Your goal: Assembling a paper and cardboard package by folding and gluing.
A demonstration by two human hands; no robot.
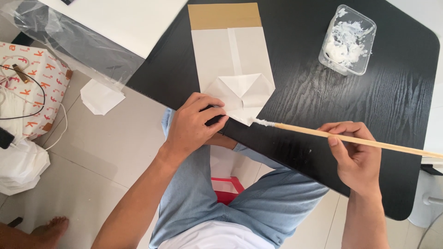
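A white paper bag [230, 60] with a brown strip at its far end lies flat on the black table [314, 97], its near end folded into triangular flaps [242, 92]. My left hand [194, 127] presses down on the near left corner of those flaps. My right hand [353, 154] grips a long thin wooden stick [341, 136]. The stick's white, paste-coated tip [263, 122] touches the near right edge of the folded flaps.
A clear plastic tub [347, 39] smeared with white paste stands at the table's far right. A white sheet in clear plastic [97, 27] lies at the far left. On the floor are a patterned bag [37, 87], crumpled paper [99, 97] and another person's foot [50, 230].
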